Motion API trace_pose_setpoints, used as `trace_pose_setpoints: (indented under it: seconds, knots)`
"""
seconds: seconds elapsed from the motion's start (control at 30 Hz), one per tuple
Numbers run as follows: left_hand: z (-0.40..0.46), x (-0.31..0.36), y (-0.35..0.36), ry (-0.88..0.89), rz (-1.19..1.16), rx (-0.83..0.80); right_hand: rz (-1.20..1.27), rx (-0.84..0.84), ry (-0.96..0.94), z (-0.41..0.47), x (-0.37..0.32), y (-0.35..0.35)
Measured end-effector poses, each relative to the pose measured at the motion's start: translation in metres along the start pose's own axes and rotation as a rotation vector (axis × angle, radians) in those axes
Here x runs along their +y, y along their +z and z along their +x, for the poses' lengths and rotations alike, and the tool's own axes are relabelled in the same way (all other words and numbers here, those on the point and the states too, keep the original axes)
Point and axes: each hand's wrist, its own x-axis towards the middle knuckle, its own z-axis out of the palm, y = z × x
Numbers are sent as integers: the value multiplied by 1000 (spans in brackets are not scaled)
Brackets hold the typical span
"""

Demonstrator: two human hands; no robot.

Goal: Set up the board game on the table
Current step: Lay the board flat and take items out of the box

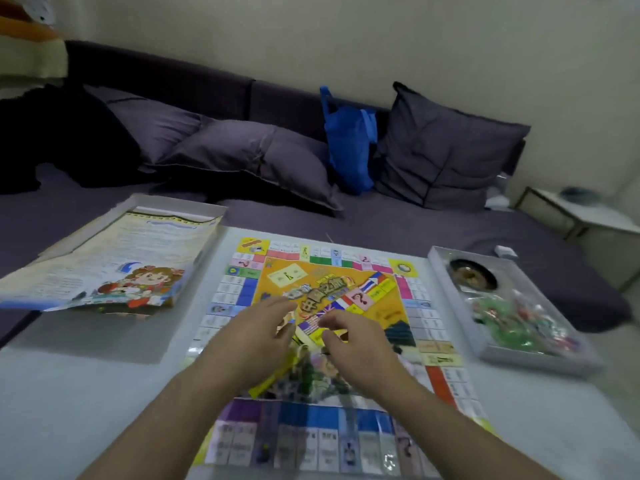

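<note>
A colourful game board lies unfolded on the white table, with an orange centre and property squares round its edge. Both my hands hover over or rest on its middle. My left hand has its fingers extended toward the board's centre. My right hand sits beside it with fingers loosely bent, the thumb near the index finger; blur hides whether it pinches anything. A box tray at the right holds a dark round spinner and bags of small green and red pieces.
At the left, the box lid holds a printed sheet with a cartoon girl, hanging over the table's edge. Behind the table runs a purple sofa with cushions and a blue bag. A small white side table stands far right.
</note>
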Motion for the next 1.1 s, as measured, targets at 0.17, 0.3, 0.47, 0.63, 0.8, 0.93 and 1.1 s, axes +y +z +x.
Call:
trace_pose_setpoints:
  seconds: [0.17,0.3,0.47,0.63,0.8,0.93,1.1]
  knots:
    - [12,58,57,112,63,-134,-41,36,112,-32,66,-49]
    - [25,100,97,179,83,-172,-30,88,150,-39,105,-88]
    - [82,162,140,260,119,-130,-85,225,163,-14,151,-144]
    - [158,220,186,338,136,-129,-335,297,218,42,207,-205]
    - [199,252,230,454,129,-138,-608,184,266,106,258,-238]
    - [208,243,259,458,273,-204,-674,47,282,116,289,-235]
    - [205,242,260,437,277,-214,-680,28,222,119,296,-234]
